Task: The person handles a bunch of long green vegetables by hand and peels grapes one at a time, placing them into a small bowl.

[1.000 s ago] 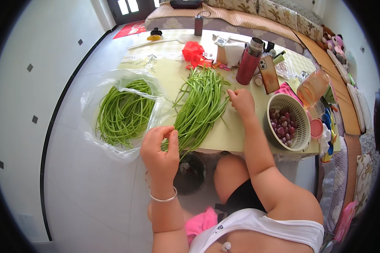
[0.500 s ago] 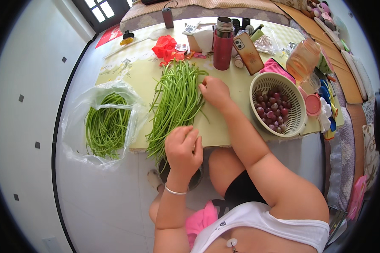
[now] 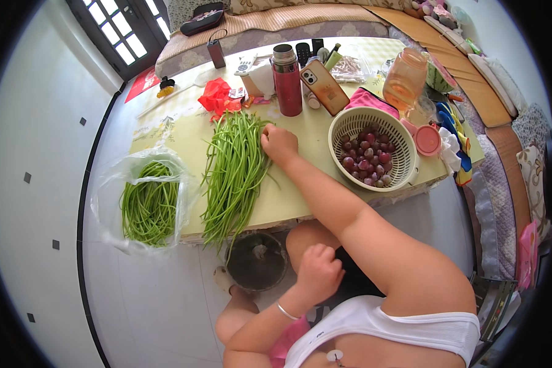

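A long pile of thin green vegetable stems lies on the table, its near ends hanging past the front edge. My right hand is at the pile's upper right side, fingers closed on the stems there; how many they grip is hidden. My left hand is drawn back over my lap, fingers curled in and closed. Whatever it holds, if anything, does not show. To the left, an open clear plastic bag contains more green stems. On the floor below the table edge stands a dark bucket.
A cream basket of grapes sits at the right. Further back stand a red thermos, a leaning phone and an orange-tinted jug. Red plastic lies beyond the stems. A pink lid lies beside the basket.
My left hand has moved back and right, away from the stems toward my lap, uncovering the bucket. My right hand stays at the pile's edge. The view has shifted.
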The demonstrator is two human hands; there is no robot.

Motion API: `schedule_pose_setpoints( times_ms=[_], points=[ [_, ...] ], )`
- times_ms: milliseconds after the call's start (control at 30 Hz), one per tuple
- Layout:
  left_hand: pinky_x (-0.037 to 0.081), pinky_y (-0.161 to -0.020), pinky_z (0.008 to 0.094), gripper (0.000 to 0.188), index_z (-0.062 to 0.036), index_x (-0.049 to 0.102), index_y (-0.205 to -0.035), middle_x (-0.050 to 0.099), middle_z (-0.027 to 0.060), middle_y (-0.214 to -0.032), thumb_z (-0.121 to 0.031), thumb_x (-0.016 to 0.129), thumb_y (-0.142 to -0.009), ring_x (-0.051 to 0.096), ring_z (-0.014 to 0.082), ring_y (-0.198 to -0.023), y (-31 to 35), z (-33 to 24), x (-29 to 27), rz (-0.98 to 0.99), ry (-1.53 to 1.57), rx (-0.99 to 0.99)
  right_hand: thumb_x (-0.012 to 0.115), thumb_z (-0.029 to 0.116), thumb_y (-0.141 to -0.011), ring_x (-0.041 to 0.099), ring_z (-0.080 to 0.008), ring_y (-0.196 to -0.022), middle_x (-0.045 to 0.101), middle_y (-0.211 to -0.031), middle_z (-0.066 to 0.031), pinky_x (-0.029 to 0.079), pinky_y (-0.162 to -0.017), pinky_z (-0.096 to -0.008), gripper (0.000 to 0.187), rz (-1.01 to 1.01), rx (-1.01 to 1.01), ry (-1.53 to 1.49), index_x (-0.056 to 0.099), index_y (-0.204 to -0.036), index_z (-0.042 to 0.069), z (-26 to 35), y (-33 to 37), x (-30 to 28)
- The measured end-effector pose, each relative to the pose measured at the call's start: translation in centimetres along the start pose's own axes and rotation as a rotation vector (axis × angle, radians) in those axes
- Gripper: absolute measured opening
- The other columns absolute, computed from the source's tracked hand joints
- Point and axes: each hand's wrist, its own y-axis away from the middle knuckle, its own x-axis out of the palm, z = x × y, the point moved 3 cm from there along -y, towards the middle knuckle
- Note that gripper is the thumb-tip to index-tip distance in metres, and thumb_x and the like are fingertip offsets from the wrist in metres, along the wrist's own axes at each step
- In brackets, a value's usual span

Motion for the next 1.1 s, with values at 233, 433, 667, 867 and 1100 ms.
schedule_pose_setpoints(
  times_ms=[233,433,667,867,1100],
  points=[
    [0.041,-0.072,0.0382,0.011,-0.0066,0.060,-0.059,0.052,0.0089,-0.075,-0.016,0.062,-0.064,0.050,0.0257,-0.081,2.6,-2.2,4.2,0.072,-0.179,0.038,0.053,0.025,-0.085,0.067,-0.0358,-0.073,0.068,-0.078,-0.0152,0.052,-0.068,-0.0489,0.018,-0.006,0.000,0.051,0.060,-0.090,0.009,1.0,0.2,0.2],
    [0.041,-0.075,0.0378,0.008,-0.0056,0.064,-0.067,0.055,0.0078,-0.082,-0.012,0.061,-0.065,0.051,0.0250,-0.084,2.8,-3.9,5.4,0.033,-0.151,0.057,0.053,0.025,-0.085,0.067,-0.0355,-0.074,0.068,-0.078,-0.0156,0.052,-0.068,-0.0483,0.019,-0.041,0.010,0.057,0.060,-0.091,0.009,0.4,-0.1,0.2],
    [0.040,-0.076,0.0374,0.009,-0.0077,0.060,-0.058,0.052,0.0076,-0.076,-0.011,0.060,-0.066,0.049,0.0254,-0.083,2.6,-4.3,7.1,-0.018,-0.205,0.014,0.055,0.025,-0.085,0.066,-0.0354,-0.071,0.068,-0.078,-0.0150,0.052,-0.065,-0.0484,0.017,-0.026,0.036,0.063,0.061,-0.090,0.010,0.5,-0.3,0.7],
    [0.041,-0.076,0.0376,0.005,-0.0071,0.065,-0.063,0.057,0.0083,-0.082,-0.009,0.061,-0.065,0.052,0.0257,-0.087,1.7,-5.5,7.2,0.032,-0.216,-0.126,0.055,0.025,-0.085,0.068,-0.0349,-0.073,0.069,-0.079,-0.0154,0.053,-0.067,-0.0478,0.017,-0.022,0.034,0.087,0.060,-0.091,0.010,0.3,-0.4,0.7],
    [0.044,-0.074,0.0398,0.006,-0.0058,0.066,-0.067,0.059,0.0091,-0.080,-0.009,0.061,-0.067,0.055,0.0265,-0.086,2.6,-6.4,8.3,0.066,-0.184,-0.288,0.053,0.025,-0.085,0.068,-0.0353,-0.075,0.069,-0.081,-0.0156,0.053,-0.068,-0.0482,0.019,0.041,0.059,0.032,0.060,-0.093,0.010,0.5,-0.2,0.0]
  ],
)
